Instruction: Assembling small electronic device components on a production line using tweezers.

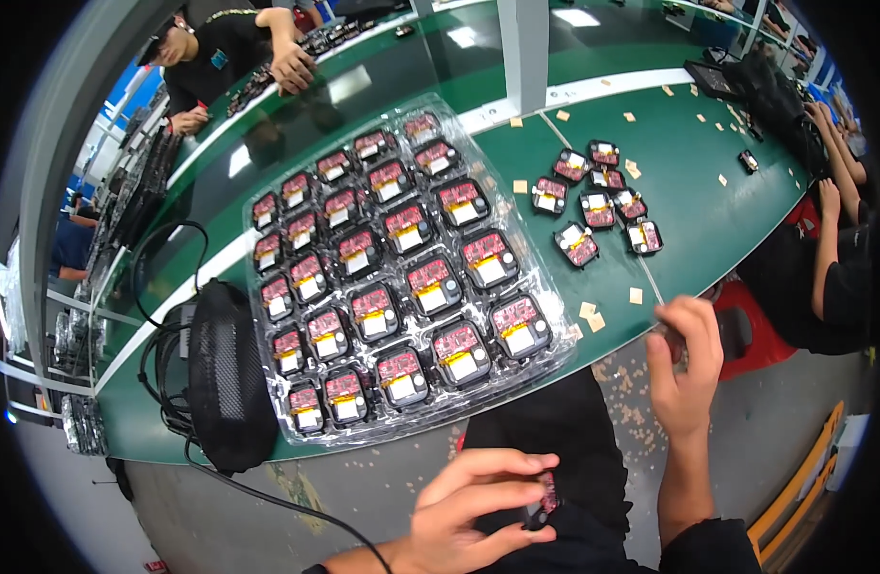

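Left hand (468,512) holds a small black part (540,502) w/ red on it, down over the lap. Right hand (687,368) is up by the green table (727,182) edge, fingers curled on sth thin. Clear tray (401,277) full of black & red parts sits on the table. More loose parts (598,206) lie nearby. Black mesh bag (224,373) at left

The clear plastic tray (267,206) is thin and glossy, catching ceiling light. The modules (432,285) in it show matt black plastic shells with red circuit faces. The green table (708,172) looks smooth, slightly shiny. The black pouch (227,373) at left looks like matt woven mesh. Small tan scraps (593,316) seem papery.
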`<state>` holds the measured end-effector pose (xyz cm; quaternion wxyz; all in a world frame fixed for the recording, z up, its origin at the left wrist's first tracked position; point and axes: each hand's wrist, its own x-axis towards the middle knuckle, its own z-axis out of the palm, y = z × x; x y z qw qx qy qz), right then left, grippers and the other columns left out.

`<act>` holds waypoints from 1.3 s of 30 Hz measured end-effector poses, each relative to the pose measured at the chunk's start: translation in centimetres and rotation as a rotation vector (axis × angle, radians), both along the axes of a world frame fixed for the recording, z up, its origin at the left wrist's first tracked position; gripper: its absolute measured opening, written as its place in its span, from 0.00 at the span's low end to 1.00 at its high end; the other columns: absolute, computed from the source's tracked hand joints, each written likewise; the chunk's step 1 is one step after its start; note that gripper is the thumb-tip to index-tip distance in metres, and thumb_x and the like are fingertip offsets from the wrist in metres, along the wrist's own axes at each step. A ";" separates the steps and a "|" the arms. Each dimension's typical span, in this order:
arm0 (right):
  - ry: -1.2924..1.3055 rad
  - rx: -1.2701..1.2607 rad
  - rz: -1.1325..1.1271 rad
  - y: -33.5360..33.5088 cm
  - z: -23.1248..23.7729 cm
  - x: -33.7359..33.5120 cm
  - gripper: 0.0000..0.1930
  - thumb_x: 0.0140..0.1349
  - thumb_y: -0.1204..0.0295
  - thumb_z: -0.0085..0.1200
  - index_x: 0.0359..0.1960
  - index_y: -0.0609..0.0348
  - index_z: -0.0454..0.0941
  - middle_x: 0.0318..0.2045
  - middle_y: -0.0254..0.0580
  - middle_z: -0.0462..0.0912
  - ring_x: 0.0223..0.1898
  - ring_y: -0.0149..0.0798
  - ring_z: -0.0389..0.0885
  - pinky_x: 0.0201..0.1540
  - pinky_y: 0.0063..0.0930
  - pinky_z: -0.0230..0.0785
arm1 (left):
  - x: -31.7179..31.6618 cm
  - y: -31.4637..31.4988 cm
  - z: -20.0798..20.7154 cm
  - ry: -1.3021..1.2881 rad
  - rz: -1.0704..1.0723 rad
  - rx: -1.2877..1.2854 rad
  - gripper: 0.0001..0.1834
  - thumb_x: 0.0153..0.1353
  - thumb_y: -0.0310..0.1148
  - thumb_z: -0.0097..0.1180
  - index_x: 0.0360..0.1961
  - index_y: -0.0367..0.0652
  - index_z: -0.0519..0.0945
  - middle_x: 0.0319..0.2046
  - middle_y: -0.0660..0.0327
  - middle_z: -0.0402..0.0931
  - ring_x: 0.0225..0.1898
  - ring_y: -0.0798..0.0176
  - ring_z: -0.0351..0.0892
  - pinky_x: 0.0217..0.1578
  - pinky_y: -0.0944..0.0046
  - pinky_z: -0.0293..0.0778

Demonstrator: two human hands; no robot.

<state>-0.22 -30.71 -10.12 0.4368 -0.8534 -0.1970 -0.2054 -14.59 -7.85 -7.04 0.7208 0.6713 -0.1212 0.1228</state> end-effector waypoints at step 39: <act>-0.031 -0.282 -0.074 3.3 -0.6 6.1 0.18 0.65 0.71 0.58 0.55 0.62 0.78 0.53 0.50 0.75 0.49 0.56 0.80 0.49 0.43 0.72 | 2.2 6.2 5.3 -0.615 0.281 1.310 0.19 0.69 0.46 0.59 0.48 0.42 0.85 0.55 0.54 0.81 0.64 0.50 0.77 0.62 0.51 0.73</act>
